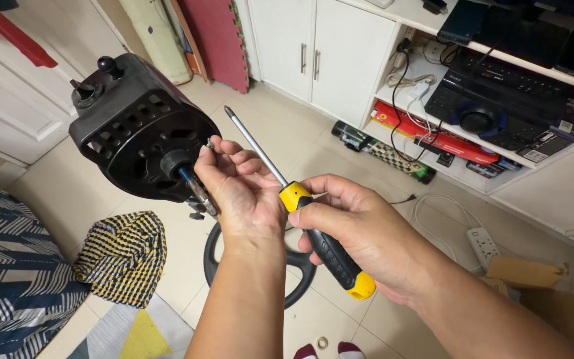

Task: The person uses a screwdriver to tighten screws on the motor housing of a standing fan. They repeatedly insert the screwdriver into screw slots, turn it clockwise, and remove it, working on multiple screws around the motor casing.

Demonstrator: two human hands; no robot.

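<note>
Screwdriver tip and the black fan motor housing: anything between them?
Head view: only the left hand, its fingertips pinching a small screw against the black fan motor housing. The screwdriver, in the right hand, points up beside it.

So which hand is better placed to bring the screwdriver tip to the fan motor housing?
Probably the right hand: it grips the screwdriver by its handle. The left hand is at the motor housing, pinching a small screw.

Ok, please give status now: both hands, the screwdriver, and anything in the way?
Left hand pinching small screw at black motor housing. Right hand gripping screwdriver, tip up, clear of housing. Nothing between them.
</note>
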